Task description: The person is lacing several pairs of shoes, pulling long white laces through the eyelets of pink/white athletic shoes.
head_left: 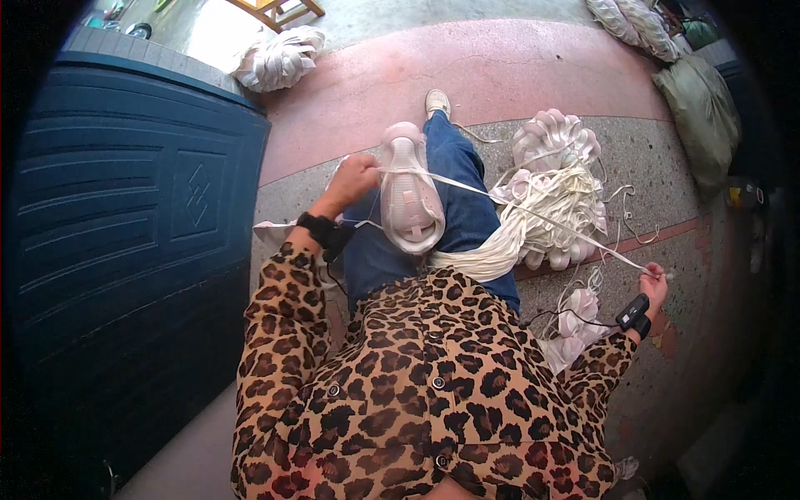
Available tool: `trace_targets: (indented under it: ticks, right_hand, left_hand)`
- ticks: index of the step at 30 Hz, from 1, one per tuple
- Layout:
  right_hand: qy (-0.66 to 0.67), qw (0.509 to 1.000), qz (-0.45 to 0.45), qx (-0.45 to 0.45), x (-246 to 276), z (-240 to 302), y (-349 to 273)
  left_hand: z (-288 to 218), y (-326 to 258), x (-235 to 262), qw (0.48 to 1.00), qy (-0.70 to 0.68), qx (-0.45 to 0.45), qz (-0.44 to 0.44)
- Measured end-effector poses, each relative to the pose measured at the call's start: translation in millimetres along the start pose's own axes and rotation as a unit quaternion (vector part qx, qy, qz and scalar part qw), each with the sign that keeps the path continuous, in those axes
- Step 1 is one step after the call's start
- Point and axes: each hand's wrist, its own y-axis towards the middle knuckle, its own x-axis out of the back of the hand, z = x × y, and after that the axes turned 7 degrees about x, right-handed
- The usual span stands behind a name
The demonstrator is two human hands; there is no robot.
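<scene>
As blue jeans (pixel 454 158) carry cream laces (pixel 507 246) trailing right, a pale pink shoe (pixel 408 196) rests on the jeans farther left, a person's left hand (pixel 357 177), fingers curled, and outstretched right hand (pixel 656 285), fingers pinched, gripping a white lace (pixel 483 192) taut across it.

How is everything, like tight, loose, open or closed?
White lace: pulled nearly straight
Left hand: closed, holding lace
Right hand: pinching lace
Pink shoe: unworn, lace across it
Lace bundle: loosely heaped
White shoe: worn
Greenish bag: bulging
Blue door: can't tell whether open
</scene>
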Motion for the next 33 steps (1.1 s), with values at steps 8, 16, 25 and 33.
trace_targets:
  ticks: [8, 16, 25, 33]
  right_hand:
    - [-0.086, 0.994, 0.06, 0.039, -42, -28, -14]
    - [-0.076, 0.997, -0.011, 0.021, -52, -34, -2]
    - [-0.076, 0.993, 0.087, 0.036, -105, 90, 40]
    - [-0.066, 0.979, 0.189, 0.04, -162, 117, 52]
  left_hand:
    - [-63, -96, 125, 0.914, -0.341, 0.173, 0.136]
    - [78, -212, 259, 0.937, 0.039, 0.344, -0.048]
    - [63, -258, 193, 0.941, -0.187, 0.272, 0.067]
    - [-19, -240, 249, 0.921, -0.367, 0.016, -0.129]
